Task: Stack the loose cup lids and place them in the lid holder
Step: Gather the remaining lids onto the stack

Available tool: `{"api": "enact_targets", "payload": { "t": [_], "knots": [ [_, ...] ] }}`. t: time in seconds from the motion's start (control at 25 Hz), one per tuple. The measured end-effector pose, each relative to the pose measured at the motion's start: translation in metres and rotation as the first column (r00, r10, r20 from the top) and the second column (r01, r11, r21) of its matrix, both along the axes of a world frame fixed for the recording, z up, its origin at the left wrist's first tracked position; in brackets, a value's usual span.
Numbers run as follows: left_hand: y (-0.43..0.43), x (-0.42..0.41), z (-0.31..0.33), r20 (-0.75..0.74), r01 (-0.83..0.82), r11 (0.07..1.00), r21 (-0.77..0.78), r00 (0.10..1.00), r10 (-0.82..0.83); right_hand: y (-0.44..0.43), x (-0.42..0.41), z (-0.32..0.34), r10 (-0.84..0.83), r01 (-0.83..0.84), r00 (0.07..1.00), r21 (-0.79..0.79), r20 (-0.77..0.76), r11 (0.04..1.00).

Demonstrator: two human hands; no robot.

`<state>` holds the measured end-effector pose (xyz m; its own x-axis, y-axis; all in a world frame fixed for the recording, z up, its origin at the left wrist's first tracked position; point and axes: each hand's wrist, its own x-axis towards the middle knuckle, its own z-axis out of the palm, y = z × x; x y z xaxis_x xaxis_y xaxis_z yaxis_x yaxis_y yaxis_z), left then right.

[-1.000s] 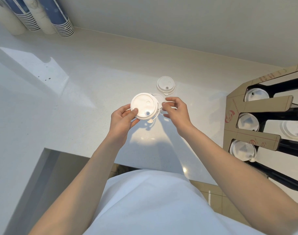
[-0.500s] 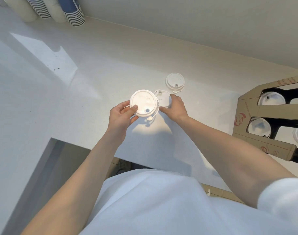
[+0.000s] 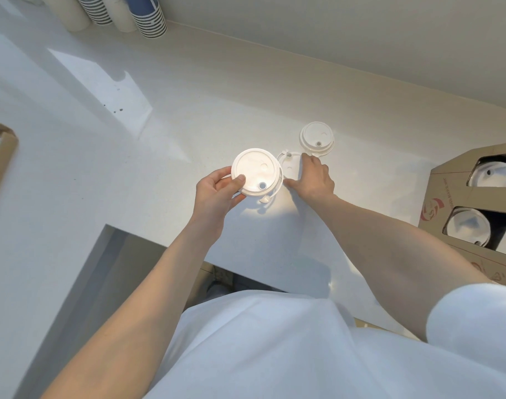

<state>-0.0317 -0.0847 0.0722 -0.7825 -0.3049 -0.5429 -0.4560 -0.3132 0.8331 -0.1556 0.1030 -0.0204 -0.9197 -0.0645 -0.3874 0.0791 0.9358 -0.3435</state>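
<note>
Progress: the task is appearing to be in its gathering phase, not yet near the end. The left hand [image 3: 217,194] is holding a round white plastic cup lid [image 3: 256,175] (possibly a small stack; the count cannot be told) just above the white tabletop [image 3: 131,174], its fingers [image 3: 236,181] clamped on the lid's near-left rim, thumb lying on top. A small tethered plug is dangling from that lid's near edge.

Taking the held lid as landmark: a second white lid [image 3: 290,165] is lying flat on the tabletop just to its right, partly overlapped by it. The right hand [image 3: 313,178] is pressing down over this second lid, with fingers [image 3: 306,162] spread across its far-right edge and the thumb reaching its near edge. Whether the grip is already closed cannot be told; the lid is looking still flat on the surface.

A third group, a short pile of white lids [image 3: 316,138], is sitting farther right and beyond, apart from both hands.

The brown cardboard lid holder [image 3: 447,194] is standing well to the right of the held lid, its openings already showing white lids inside.

Left, as judged: picking up the second lid, nesting it with the held one, collecting the far pile, then carrying everything to the holder.
</note>
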Motion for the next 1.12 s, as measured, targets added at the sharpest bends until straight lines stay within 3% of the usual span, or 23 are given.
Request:
{"api": "enact_targets", "payload": {
  "t": [0.2, 0.36, 0.6, 0.92, 1.12],
  "knots": [
    [0.0, -0.003, 0.002, 0.0, -0.023, 1.0, 0.0, 1.0, 0.023, 0.003, 0.002, 0.002, -0.01, 0.01, 1.0, -0.019, -0.005, 1.0],
    [0.003, -0.006, 0.001, -0.008, -0.018, 1.0, 0.007, 1.0, 0.018, 0.011, 0.013, 0.011, -0.132, 0.127, 0.991, -0.236, -0.006, 0.964],
    [0.005, -0.011, -0.003, -0.015, 0.003, 0.999, 0.047, 1.0, -0.002, 0.028, 0.046, 0.044, -0.309, 0.267, 0.95, -0.646, 0.052, 0.715],
    [0.014, -0.019, 0.001, -0.049, 0.063, 0.993, 0.104, 0.997, -0.058, 0.05, 0.061, 0.103, -0.341, 0.217, 0.939, -0.838, 0.04, 0.5],
    [0.023, -0.022, 0.01, -0.074, 0.101, 0.984, 0.15, 0.993, -0.09, 0.047, 0.07, 0.125, -0.221, 0.118, 0.975, -0.867, 0.01, 0.484]
  ]
}}
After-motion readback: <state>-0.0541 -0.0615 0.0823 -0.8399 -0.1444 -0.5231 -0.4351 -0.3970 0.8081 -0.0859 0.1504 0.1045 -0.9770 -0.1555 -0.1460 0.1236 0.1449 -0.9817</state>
